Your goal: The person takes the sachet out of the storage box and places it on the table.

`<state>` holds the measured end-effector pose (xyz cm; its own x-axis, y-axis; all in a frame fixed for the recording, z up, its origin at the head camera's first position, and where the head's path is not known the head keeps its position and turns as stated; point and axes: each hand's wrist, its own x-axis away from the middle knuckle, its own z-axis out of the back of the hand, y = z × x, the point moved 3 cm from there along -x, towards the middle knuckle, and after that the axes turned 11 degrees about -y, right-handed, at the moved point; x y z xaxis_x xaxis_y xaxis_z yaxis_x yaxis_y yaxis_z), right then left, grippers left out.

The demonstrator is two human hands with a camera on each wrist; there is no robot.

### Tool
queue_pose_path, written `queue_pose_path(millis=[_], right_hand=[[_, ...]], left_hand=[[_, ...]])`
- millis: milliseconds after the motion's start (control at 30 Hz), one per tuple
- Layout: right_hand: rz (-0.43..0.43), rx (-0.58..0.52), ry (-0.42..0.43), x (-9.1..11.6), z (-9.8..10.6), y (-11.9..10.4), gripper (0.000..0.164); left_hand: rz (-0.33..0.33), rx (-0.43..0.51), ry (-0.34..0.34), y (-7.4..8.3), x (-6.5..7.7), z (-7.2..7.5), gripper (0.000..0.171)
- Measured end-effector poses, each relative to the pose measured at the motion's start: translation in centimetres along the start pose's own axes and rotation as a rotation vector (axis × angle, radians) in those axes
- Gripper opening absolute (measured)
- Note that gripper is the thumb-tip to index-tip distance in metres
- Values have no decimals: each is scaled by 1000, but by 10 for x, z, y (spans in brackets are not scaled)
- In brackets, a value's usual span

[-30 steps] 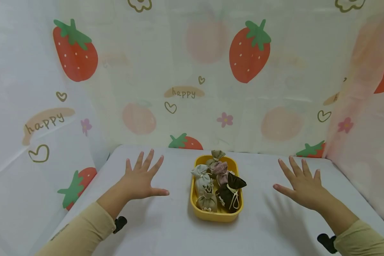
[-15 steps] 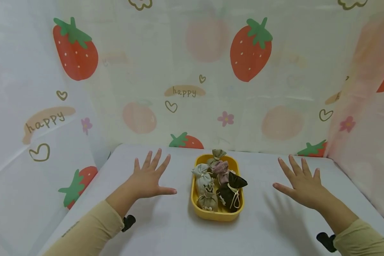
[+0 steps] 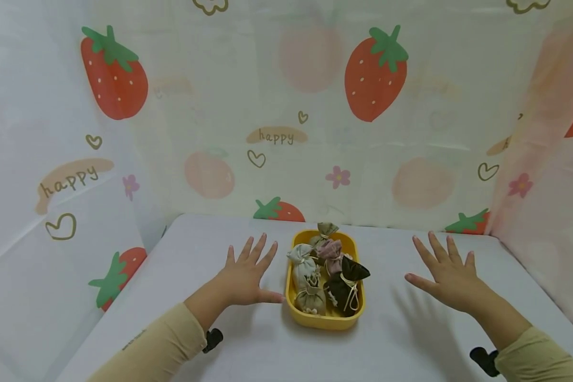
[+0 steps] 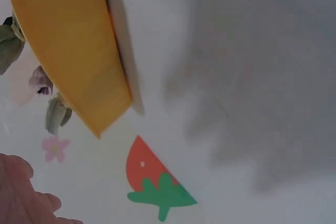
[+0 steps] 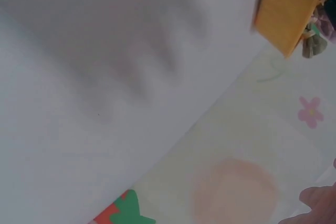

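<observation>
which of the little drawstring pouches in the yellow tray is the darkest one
The dark brown pouch at the near right of the yellow tray, tied with a pale cord. The other pouches are grey, beige, pink or olive.

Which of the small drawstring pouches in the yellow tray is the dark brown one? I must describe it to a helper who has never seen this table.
On the white table, between the open left hand and right hand, sits an oblong yellow plastic tray of small cloth drawstring pouches. The dark brown pouch lies on the tray's near right side. It is the only very dark one; its neighbours are pale grey, beige, pink and olive.
</observation>
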<state>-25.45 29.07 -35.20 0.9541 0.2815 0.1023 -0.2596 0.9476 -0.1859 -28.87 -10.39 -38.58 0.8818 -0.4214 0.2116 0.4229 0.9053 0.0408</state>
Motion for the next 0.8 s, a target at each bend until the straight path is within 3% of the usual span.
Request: queue_pose_path(millis=[467,800], right_hand=[[4,-2,2,-2,-5,3,87],[8,1,1,-5,-7,3,88]], left_hand=[[-93,-24,-30,29,-10,-19,117],[-110,-20,-20,40,-17,-32,121]])
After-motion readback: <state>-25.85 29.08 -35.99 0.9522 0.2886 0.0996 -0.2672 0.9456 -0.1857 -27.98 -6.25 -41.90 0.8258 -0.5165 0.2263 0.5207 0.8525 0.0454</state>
